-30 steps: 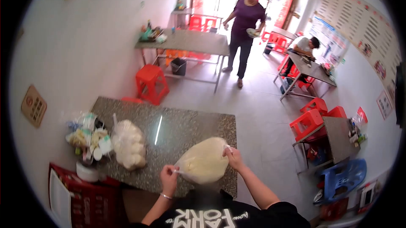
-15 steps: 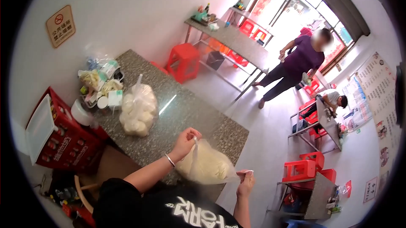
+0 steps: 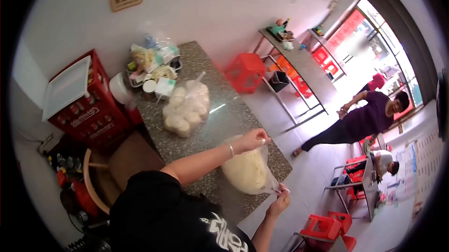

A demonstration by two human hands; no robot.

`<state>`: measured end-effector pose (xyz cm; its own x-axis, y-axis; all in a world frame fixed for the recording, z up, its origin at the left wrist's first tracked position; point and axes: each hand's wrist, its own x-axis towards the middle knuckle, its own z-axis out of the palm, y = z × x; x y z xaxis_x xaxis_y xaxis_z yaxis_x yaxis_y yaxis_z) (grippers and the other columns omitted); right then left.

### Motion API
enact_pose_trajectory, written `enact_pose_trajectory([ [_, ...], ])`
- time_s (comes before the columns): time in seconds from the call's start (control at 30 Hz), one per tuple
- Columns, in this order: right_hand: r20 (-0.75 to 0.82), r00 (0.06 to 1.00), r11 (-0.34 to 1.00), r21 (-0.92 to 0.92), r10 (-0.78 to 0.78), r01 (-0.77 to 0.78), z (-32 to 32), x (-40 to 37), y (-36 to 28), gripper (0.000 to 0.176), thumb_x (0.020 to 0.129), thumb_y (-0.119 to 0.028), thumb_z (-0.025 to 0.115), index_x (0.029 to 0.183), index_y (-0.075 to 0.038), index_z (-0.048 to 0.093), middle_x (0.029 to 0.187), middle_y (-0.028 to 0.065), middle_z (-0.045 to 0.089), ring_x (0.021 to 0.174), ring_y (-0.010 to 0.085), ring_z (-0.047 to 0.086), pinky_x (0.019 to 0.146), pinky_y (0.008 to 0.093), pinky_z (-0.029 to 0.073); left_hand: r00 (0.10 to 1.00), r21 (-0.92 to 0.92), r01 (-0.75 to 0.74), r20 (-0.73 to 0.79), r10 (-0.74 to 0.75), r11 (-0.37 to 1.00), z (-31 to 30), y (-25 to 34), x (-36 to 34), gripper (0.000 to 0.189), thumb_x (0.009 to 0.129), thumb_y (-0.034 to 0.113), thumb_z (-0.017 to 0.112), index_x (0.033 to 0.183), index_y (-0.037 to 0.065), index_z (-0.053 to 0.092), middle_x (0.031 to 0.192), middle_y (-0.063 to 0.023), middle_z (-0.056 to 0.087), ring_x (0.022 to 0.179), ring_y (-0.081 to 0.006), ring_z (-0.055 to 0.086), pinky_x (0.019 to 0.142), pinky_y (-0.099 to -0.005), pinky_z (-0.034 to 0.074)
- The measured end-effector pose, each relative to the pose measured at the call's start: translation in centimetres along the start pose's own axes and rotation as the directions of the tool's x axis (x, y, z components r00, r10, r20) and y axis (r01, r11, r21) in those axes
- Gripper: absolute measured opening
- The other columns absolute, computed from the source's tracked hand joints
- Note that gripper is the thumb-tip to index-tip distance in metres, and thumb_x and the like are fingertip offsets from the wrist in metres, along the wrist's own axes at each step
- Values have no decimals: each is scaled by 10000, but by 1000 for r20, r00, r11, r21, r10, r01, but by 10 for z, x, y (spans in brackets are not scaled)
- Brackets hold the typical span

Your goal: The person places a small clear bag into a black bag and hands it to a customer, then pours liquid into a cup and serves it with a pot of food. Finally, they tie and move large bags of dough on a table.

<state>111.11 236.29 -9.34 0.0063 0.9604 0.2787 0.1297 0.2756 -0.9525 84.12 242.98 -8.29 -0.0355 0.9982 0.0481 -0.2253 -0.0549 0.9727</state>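
A clear plastic bag full of a pale, cream-coloured food (image 3: 246, 170) rests on the speckled stone table (image 3: 224, 120) near its right corner. My left hand (image 3: 252, 140) is closed on the bag's upper edge, and a bracelet circles its wrist. At the bag's lower right corner, my right hand (image 3: 279, 200) pinches the other end of the plastic. Farther left on the table stands a second, knotted bag of round pale pieces (image 3: 188, 108), touched by neither hand.
Small boxes and bags fill a tray (image 3: 136, 82) at the table's far left. Beside it are a red crate (image 3: 91, 111) and a wooden chair (image 3: 133, 158). A person in purple (image 3: 369, 117) stands across the room. Red stools (image 3: 245, 72) stand near other tables.
The view has swung, so the table and bags appear farther right. My left hand has moved over the bag towards its right side, nearer my right hand. The person in purple has changed posture.
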Motion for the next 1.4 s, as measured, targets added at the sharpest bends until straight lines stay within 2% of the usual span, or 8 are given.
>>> enact_pose_trajectory([
  [0.1, 18, 1000, 997, 74, 3, -4, 0, -9, 15, 359, 974, -283, 380, 1013, 18, 571, 892, 30, 544, 751, 101, 508, 670, 226, 423, 956, -207, 219, -150, -253, 953, -20, 4, -23, 210, 882, 243, 575, 976, 71, 499, 891, -27, 555, 779, -101, 561, 659, -245, 462],
  [0.33, 33, 966, 926, 278, 255, -254, -22, -22, 12, 370, 924, -104, 446, 1279, -11, 399, 701, -6, 443, 591, 49, 425, 552, 187, 396, 880, -181, 117, -436, -187, 976, -79, -48, -100, 254, 879, 217, 551, 1074, 77, 468, 945, -42, 541, 782, -133, 579, 639, -261, 469],
  [0.77, 205, 901, 850, 304, 382, -429, -31, -22, 11, 329, 898, -156, 495, 1218, -82, 486, 1001, 18, 532, 540, 35, 446, 456, 153, 377, 483, -408, 195, -751, -450, 892, -67, -95, -370, 313, 854, 279, 579, 1071, 67, 502, 971, -39, 562, 788, -128, 577, 650, -264, 465],
  [0.97, 313, 907, 913, 202, 282, -353, 3, -24, -17, 331, 912, -170, 453, 1223, -65, 495, 1093, 63, 538, 682, 70, 504, 555, 168, 397, 371, -372, 156, -836, -403, 915, -91, -82, -451, 313, 846, 292, 586, 1058, 75, 512, 974, -38, 558, 790, -130, 572, 653, -271, 456],
  [1.03, 342, 940, 1000, 19, 10, -17, -1, -32, -7, 326, 901, -155, 438, 1189, -20, 507, 1100, 83, 529, 917, 145, 519, 657, 200, 421, 293, -356, 113, -880, -374, 927, -112, -84, -471, 293, 844, 290, 589, 1041, 85, 518, 944, -26, 553, 774, -115, 563, 655, -260, 450],
  [1.13, 350, 937, 955, -274, -9, 111, -9, -34, 7, 298, 847, -80, 493, 1130, -8, 553, 971, 135, 617, 764, 194, 607, 646, 303, 525, 248, -352, 56, -902, -355, 934, -137, -77, -496, 265, 843, 285, 590, 1013, 93, 522, 926, -16, 548, 762, -102, 555, 653, -253, 444],
  [1.23, 144, 912, 917, 49, 385, -395, 16, -56, -29, 282, 857, -30, 454, 1117, 19, 552, 969, 118, 596, 732, 189, 575, 605, 264, 490, 221, -312, 29, -924, -311, 949, -173, -91, -529, 293, 825, 275, 612, 1013, 71, 518, 928, -32, 552, 795, -127, 559, 671, -266, 453],
  [1.4, 390, 871, 953, -165, 300, -255, 71, -69, -18, 340, 873, -123, 484, 1190, 0, 496, 1073, 115, 534, 899, 203, 535, 716, 257, 454, -332, -89, 508, -938, 99, 857, -222, -123, -643, 464, 729, 238, 682, 1094, 33, 484, 1096, -170, 510, 1073, -323, 468, 922, -399, 377],
])
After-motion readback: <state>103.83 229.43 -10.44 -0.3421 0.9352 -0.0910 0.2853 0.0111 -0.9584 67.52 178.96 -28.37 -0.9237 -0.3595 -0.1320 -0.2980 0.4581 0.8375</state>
